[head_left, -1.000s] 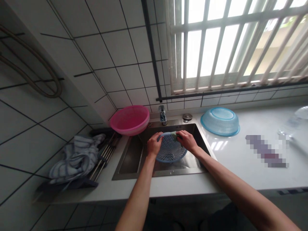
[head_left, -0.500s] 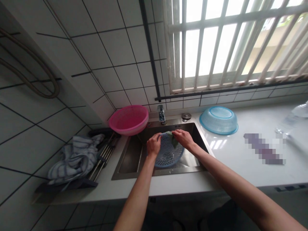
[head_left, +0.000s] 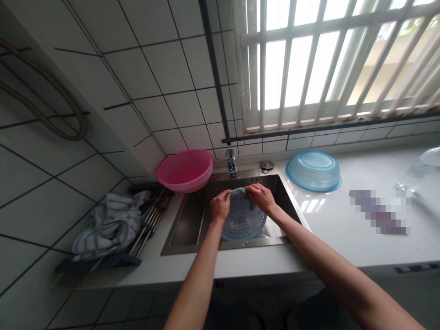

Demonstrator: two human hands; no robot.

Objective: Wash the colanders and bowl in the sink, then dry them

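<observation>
Head view: the left hand [head_left: 220, 206] is pinching a blue perforated basket [head_left: 243, 222] by its rim, tilting in the sink [head_left: 185, 224]; the right hand [head_left: 261, 197] is pinching a green cloth [head_left: 242, 193] at that rim. A pink basin [head_left: 185, 170] is sitting nearby.

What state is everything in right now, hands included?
Left hand: gripping the colander's rim
Right hand: holding the cloth at the rim
Blue colander: held at the sink
Green cloth: bunched over the rim
Pink basin: open side up
Light-blue basin: upside down
Striped cloth: crumpled
Faucet: no stream visible
</observation>
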